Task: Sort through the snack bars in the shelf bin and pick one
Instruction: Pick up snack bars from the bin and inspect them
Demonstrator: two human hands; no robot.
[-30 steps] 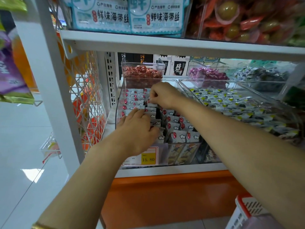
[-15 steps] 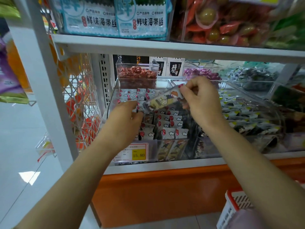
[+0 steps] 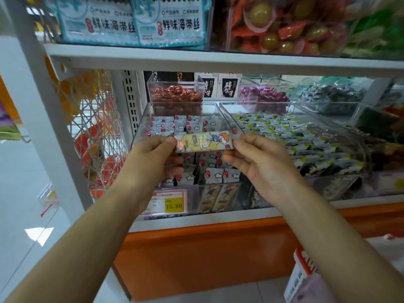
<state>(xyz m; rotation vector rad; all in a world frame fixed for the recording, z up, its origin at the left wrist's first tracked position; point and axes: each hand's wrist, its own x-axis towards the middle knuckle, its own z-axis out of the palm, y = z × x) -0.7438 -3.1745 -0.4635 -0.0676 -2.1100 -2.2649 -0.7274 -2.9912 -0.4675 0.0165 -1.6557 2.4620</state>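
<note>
A snack bar (image 3: pixel 204 141) in a pale wrapper with a yellow patch and a cartoon figure is held level above the clear shelf bin (image 3: pixel 140 127). My left hand (image 3: pixel 153 162) pinches its left end and my right hand (image 3: pixel 260 165) pinches its right end. Below it the bin holds several more snack bars (image 3: pixel 215 174) in white wrappers with red marks and cloud shapes, standing in rows. My hands hide part of those rows.
A yellow price tag (image 3: pixel 173 206) reading 15.80 sits on the bin front. A second clear bin (image 3: pixel 328 149) of dark green packets stands to the right. Small tubs of red candies (image 3: pixel 176 96) and purple candies (image 3: pixel 263 96) stand behind. A white shelf (image 3: pixel 218 62) runs overhead. A red and white basket (image 3: pixel 302 272) hangs at lower right.
My right hand lifted one snack bar out of the bin. My left hand rose from the rows and took its left end; the bar now lies level between both hands.
</note>
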